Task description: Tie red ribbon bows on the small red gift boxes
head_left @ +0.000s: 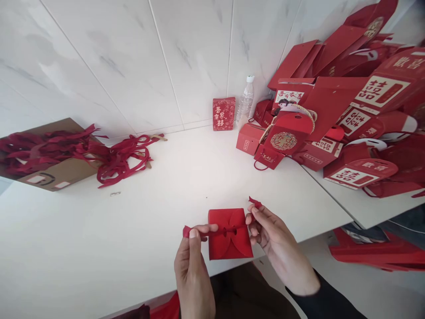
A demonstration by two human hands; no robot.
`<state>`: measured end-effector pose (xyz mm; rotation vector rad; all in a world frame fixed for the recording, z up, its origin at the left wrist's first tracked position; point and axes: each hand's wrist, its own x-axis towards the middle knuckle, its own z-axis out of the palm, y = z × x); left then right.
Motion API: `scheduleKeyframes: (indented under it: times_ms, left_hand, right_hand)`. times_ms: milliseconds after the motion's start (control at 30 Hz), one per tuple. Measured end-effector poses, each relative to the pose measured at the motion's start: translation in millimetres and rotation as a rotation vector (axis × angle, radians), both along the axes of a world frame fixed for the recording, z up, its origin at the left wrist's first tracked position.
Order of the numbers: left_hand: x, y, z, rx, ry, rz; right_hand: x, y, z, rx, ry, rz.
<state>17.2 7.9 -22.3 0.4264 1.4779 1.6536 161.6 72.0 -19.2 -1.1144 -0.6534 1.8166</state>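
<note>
A small square red gift box (pixel 219 248) with curved top flaps lies near the front edge of the white table. Through two holes in its top runs a dark red ribbon (pixel 229 230), stretched out to both sides. At the box's left, my left hand (pixel 195 261) pinches one ribbon end between thumb and forefinger, with a fingertip over the box top. My right hand (pixel 275 241) is closed on the other end at the right side, and the ribbon's tip sticks up above the fingers.
A cardboard box (pixel 73 175) full of ribbons stands at the left, with loose ribbons (pixel 128 161) spilling beside it. Against the wall are a small printed red box (pixel 223 114) and a clear plastic bottle (pixel 246 102). Many red gift boxes (pixel 358 173) are piled at the right.
</note>
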Motion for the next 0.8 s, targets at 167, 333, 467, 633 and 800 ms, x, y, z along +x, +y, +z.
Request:
scheduleKeyframes:
  times_ms: [167, 333, 467, 633, 800]
  left_hand:
    - [-16, 10, 15.6, -0.097, 0.299, -0.036]
    - [-21, 32, 53.0, -0.097, 0.872, -0.457]
    - [-17, 42, 64.1, -0.059, 1.074, -0.482]
    - [-21, 40, 58.5, -0.061, 0.845, -0.513]
    - [-22, 35, 57.2, -0.039, 0.812, -0.558]
  right_hand:
    - [5, 8, 14.1, 0.225, -0.267, 0.103]
    - [2, 21, 43.6, 0.607, -0.757, 0.409]
    - [-3, 23, 52.1, 0.699, -1.010, 0.427]
    - [-3, 20, 48.4, 0.801, -1.068, 0.424]
    - [-5, 14, 53.1, 0.862, -0.913, 0.445]
